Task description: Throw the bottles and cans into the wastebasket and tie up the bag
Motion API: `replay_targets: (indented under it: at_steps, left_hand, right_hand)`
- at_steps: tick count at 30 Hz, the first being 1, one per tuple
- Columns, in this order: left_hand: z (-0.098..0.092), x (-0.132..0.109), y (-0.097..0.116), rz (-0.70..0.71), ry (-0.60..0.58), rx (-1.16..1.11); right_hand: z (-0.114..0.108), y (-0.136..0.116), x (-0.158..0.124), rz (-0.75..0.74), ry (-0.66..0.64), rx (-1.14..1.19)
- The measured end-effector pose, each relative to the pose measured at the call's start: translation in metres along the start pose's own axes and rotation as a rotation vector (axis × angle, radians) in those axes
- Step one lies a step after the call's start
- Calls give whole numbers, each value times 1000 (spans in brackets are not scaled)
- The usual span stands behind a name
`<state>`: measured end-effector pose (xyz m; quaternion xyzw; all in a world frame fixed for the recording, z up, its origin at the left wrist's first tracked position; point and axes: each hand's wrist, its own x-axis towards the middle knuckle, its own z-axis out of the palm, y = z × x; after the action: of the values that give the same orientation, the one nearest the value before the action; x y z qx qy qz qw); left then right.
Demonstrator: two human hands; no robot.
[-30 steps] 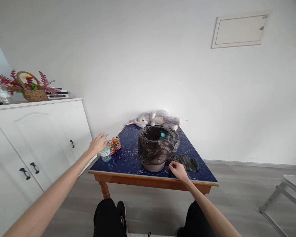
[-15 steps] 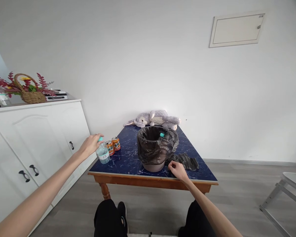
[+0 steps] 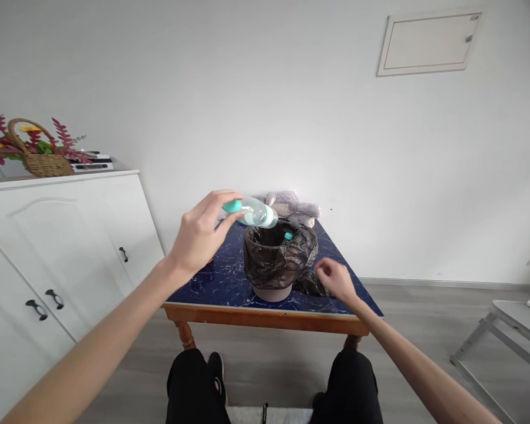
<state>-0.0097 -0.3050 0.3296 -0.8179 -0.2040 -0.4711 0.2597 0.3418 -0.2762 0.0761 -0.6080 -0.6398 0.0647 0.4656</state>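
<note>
My left hand [image 3: 202, 232] grips a clear plastic bottle [image 3: 257, 213] by its teal cap end. The bottle lies nearly sideways, its base above the left part of the bin's opening. A small bin [image 3: 271, 292] stands on the table, lined with a black garbage bag [image 3: 271, 268] folded over its rim. Inside, the teal cap of another bottle [image 3: 288, 236] shows. To the right of the bin, my right hand [image 3: 337, 279] is raised with curled fingers and nothing visible in them. Below it lies a dark plastic bag [image 3: 311, 284], partly covered by the hand.
A grey plush toy [image 3: 298, 207] lies at the back of the blue marbled table [image 3: 229, 282]. My left hand hides most of the orange cans. A white cabinet [image 3: 88, 218] with a flower basket [image 3: 48, 164] is on the left, a grey folding stand [image 3: 507, 321] on the right.
My left hand has lifted the bottle from beside the cans and carried it right, tipping it over the bin. My right hand has risen off the table and moved slightly right.
</note>
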Motion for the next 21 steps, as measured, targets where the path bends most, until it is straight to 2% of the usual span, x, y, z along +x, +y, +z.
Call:
replay_targets:
  at_steps: [2, 4, 8, 12, 15, 17, 19, 21]
  left_hand:
    - [19, 0, 4, 8, -39, -59]
    - [41, -1, 5, 7, -119, -89]
    - [77, 2, 5, -24, -301, -90]
    - [92, 9, 14, -7, -377, -93]
    - [92, 14, 22, -13, -350, -184]
    - [91, 12, 24, -54, -283, -260]
    - [93, 1, 22, -128, -185, -313]
    - [98, -23, 16, -245, -95, -332]
  right_hand:
    - [-26, -18, 15, -21, 177, -44]
    - [-43, -41, 28, -97, 248, -62]
    - [-51, -94, 45, -305, 203, -38]
    - [-36, -140, 63, -468, 89, 0]
    - [-20, -159, 78, -492, 18, 21]
    - [-10, -164, 86, -466, -6, 41]
    - [-3, -165, 93, -426, -14, 64]
    - [1, -163, 99, -377, -3, 78]
